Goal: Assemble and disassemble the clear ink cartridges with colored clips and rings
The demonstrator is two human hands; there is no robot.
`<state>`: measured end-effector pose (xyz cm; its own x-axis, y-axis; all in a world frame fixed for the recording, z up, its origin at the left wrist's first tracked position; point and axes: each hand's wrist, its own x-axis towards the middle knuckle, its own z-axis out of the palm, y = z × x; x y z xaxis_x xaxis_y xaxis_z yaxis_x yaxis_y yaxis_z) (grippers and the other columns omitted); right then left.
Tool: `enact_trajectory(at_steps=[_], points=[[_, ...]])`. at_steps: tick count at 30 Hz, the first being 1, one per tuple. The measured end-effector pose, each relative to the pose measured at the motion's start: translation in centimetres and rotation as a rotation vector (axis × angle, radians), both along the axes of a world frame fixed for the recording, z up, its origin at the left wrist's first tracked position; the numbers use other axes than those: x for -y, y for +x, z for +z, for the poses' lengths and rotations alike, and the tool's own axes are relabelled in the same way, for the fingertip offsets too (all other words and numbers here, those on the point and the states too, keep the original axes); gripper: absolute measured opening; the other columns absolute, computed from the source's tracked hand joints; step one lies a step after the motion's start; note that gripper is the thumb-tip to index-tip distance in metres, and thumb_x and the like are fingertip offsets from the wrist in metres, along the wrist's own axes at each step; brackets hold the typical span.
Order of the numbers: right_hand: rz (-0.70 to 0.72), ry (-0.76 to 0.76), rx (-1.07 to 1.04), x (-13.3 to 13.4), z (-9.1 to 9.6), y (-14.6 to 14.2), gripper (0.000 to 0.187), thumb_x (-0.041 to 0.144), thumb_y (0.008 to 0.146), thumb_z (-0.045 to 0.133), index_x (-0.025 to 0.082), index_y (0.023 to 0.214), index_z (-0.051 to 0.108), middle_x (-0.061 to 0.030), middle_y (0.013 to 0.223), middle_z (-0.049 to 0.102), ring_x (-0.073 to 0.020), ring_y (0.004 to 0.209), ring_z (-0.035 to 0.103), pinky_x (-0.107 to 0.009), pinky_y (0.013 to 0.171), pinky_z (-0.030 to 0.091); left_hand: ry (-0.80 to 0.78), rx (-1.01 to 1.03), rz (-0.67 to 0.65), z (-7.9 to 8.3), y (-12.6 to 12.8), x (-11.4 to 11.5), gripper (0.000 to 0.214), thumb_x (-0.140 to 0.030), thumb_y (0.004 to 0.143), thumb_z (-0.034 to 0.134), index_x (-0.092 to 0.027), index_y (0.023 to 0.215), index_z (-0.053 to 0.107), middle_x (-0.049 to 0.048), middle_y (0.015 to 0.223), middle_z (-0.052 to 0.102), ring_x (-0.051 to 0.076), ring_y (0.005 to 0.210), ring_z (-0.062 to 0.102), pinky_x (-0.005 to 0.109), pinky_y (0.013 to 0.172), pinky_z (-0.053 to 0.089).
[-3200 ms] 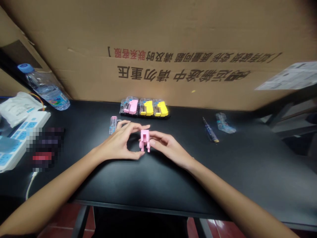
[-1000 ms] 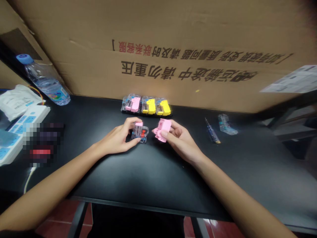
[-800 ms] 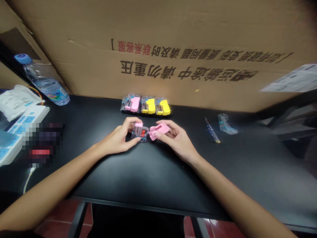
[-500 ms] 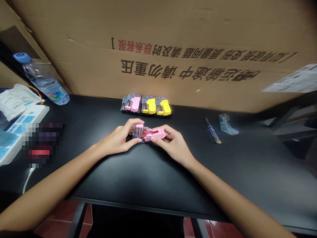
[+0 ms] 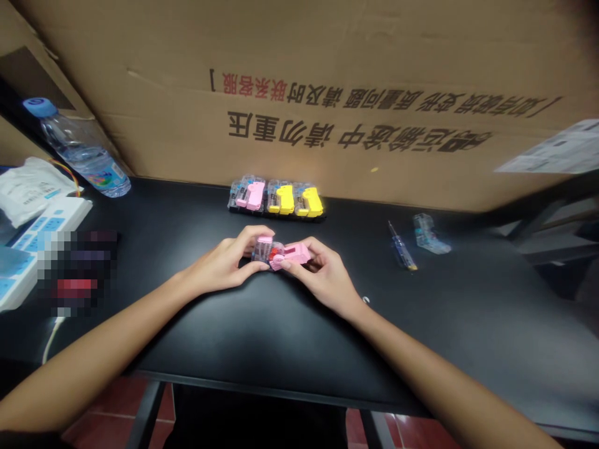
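Above the black table, a small clear-and-pink plastic device (image 5: 264, 251) with red parts inside is held between both hands. My left hand (image 5: 234, 254) pinches its clear body at the left end, thumb below and fingers above. On the other side, my right hand (image 5: 326, 269) grips the hinged-looking pink part (image 5: 296, 254) with thumb and fingers, angled against the body. Behind the hands stands a row of similar clear devices, one with a pink part (image 5: 251, 196) and two with yellow parts (image 5: 285, 199).
To the right lie a screwdriver (image 5: 401, 248) and a clear plastic shell (image 5: 429, 234). A small pale ring-like piece (image 5: 365, 300) is beside my right wrist. Leftward are a water bottle (image 5: 87, 149), a power strip (image 5: 70, 215) and a white packet (image 5: 32, 187). A cardboard wall (image 5: 299, 56) closes the back.
The pink part has shifted slightly left and lies closer against the clear body, and my right hand has moved with it. The small pale piece now shows beside my right wrist.
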<state>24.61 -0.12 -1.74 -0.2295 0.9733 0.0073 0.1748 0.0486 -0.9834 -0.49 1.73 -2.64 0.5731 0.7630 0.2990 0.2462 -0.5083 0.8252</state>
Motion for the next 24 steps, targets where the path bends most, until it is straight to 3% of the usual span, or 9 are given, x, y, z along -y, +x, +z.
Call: enact_trajectory(at_steps=[10,17,21,24], points=[[-0.005,0.014,-0.006,0.1,-0.2,-0.1,0.04,0.054,0.082,0.091,0.023,0.097,0.072,-0.0042,0.092,0.078,-0.0215,0.082,0.072,-0.035,0.077,0.058,-0.058,-0.004,-0.011,0.2,0.2,0.2,0.054,-0.032,0.103,0.071,-0.027,0.15,0.043,0.0103,0.134,0.075,0.025,0.12,0.079,0.045,0.112,0.061],[0.042,0.023,0.03,-0.2,0.4,0.1,0.04,0.055,0.083,0.089,0.023,0.101,0.075,-0.0054,0.096,0.08,-0.0233,0.086,0.074,-0.037,0.082,0.062,0.085,-0.178,0.021,0.9,-0.4,0.2,0.058,-0.038,0.105,0.07,-0.03,0.157,0.046,0.0115,0.146,0.071,0.027,0.123,0.077,0.046,0.108,0.062],[0.056,0.029,0.034,-0.4,0.5,0.3,0.039,0.054,0.089,0.084,0.023,0.112,0.079,-0.0068,0.106,0.082,-0.0257,0.096,0.076,-0.04,0.089,0.063,0.16,-0.242,0.058,1.8,-0.4,0.3,0.067,-0.045,0.103,0.072,-0.033,0.163,0.046,0.0101,0.149,0.07,0.028,0.126,0.075,0.045,0.111,0.06],[0.075,0.017,0.003,-0.3,0.5,0.5,0.045,0.054,0.094,0.078,0.025,0.129,0.076,-0.008,0.123,0.081,-0.027,0.104,0.077,-0.043,0.094,0.063,0.173,-0.249,-0.013,2.4,-0.3,0.6,0.068,-0.04,0.109,0.063,-0.036,0.171,0.035,0.0091,0.162,0.06,0.028,0.134,0.071,0.045,0.114,0.058]])
